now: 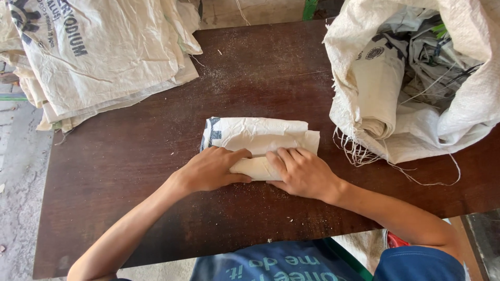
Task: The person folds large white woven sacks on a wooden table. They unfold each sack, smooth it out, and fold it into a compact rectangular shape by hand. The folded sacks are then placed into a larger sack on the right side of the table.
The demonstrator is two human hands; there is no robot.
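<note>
Sacking, folded into a compact bundle [259, 139], lies near the middle of the dark wooden bench [130, 171], and everything else is best placed from that bundle. The left hand [211, 169] presses down on the bundle's near left edge, fingers curled over a rolled lip of the cloth. The right hand [303, 173] sits just beside it on the near right edge, fingers likewise bent over the roll and gripping it. Both hands are closed around the same rolled fold, thumbs close together.

Far to the left of the bundle, at the bench's back corner, a stack of flat woven sacks [99, 52] hangs partly over the edge. To the right of the bundle stands a large open sack [416, 78] stuffed with other rolled and crumpled bags, its frayed threads trailing onto the bench near the right hand.

The step in hand looks like rolling the folded sack tight from the near edge away from the body. The next move, as I judge it, calls for even pressure from both hands so the roll stays straight and does not spring loose.
</note>
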